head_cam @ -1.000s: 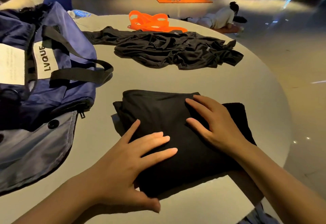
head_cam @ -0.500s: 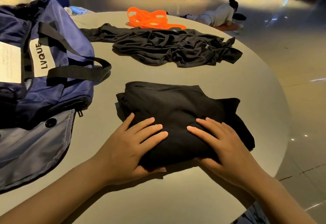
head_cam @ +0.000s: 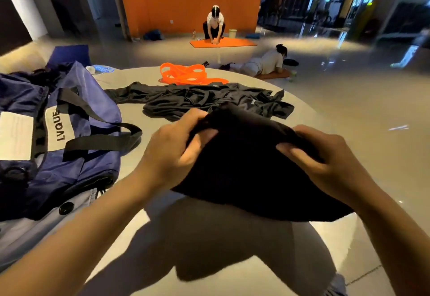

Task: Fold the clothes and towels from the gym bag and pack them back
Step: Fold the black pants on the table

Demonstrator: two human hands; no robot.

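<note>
A folded black garment (head_cam: 246, 167) hangs above the round grey table (head_cam: 232, 260), throwing a wide shadow on it. My left hand (head_cam: 172, 151) grips its left edge, thumb on the near side and fingers curled round the far side. My right hand (head_cam: 325, 163) grips the right edge the same way. The blue gym bag (head_cam: 69, 146) with black straps and a white LVQUE label lies open at the left of the table. A crumpled black garment (head_cam: 204, 100) is spread out beyond my hands.
Orange straps (head_cam: 186, 75) lie at the table's far side, a plastic water bottle (head_cam: 100, 69) at the far left. Beyond the table, one person (head_cam: 215, 25) kneels on an orange mat and another person (head_cam: 265, 63) lies on the floor. The table edge curves close on the right.
Both hands went from pressing flat on the folded garment on the table to gripping its sides and lifting it off the surface. The view has tilted up.
</note>
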